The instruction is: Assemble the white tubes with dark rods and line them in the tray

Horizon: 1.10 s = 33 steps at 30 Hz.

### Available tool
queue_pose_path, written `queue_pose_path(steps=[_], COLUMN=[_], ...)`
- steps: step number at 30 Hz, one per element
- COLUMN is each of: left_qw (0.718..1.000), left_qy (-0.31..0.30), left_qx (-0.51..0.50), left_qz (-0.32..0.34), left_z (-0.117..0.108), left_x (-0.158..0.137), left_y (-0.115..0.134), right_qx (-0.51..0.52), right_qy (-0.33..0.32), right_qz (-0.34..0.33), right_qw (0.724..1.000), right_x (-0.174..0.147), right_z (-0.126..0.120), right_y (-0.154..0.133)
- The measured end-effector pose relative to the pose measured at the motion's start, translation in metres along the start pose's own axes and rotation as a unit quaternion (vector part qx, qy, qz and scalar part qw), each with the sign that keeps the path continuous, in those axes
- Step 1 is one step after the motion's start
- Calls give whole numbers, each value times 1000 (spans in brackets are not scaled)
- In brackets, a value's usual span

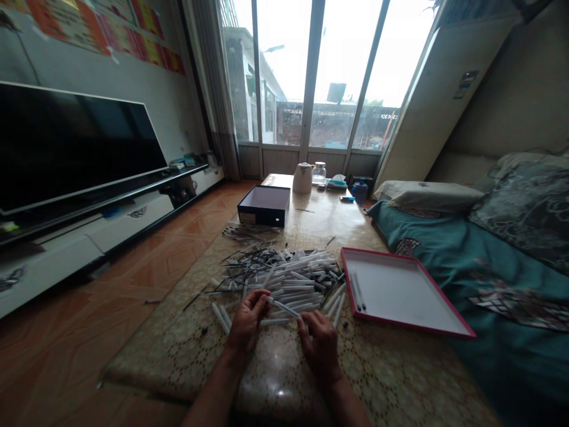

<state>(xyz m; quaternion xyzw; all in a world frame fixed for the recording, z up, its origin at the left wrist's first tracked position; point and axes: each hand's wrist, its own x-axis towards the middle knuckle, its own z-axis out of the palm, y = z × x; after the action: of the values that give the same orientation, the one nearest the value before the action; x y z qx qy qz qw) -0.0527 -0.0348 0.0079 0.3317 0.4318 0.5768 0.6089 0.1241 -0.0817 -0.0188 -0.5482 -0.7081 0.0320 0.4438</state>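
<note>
A slim white plastic pen-like tube [285, 308] spans the person's left hand [245, 319] and right hand [320, 341], each grip pinched closed near one end, above a glossy, patterned tan counter [178, 344] before tall glass windows [284, 71]. A heap of white and black plastic sticks [296, 277] crowds the far side; more room lies near-left.

Left hand [245, 320] and right hand [320, 344] both pinching, near each other but apart.
The left reaches slightly farther forward, thumb [261, 305] and forefinger [258, 293] drawn together; the right curls inward, knuckles up. The bare forearms [217, 382] angle toward each other.
</note>
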Motion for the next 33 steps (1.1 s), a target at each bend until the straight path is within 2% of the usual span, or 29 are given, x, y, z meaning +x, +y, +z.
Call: queue_pose_path(steps=[6,12,19,27,33], left_qw=[999,990,987,992,993], left_qy=[-9,52,66,55,47], left_qx=[30,-131,-144,-101,-91], left_qz=[23,9,15,47,51], left_z=[5,24,26,26,32], left_x=[-5,-21,-25,-30,-31], left_y=[-10,-25,-39,-42,-41], right_qx=[-18,-63,-81,-25,32], right_qy=[-6,-63,-78,-92,-106], right_qz=[-23,-84,-121,-87,-37], right_qw=[1000,992,986,992,993], right_x=[1,3,1,-3,-3], right_z=[0,-2,0,3,3], right_y=[-1,-8,-9,-3,3])
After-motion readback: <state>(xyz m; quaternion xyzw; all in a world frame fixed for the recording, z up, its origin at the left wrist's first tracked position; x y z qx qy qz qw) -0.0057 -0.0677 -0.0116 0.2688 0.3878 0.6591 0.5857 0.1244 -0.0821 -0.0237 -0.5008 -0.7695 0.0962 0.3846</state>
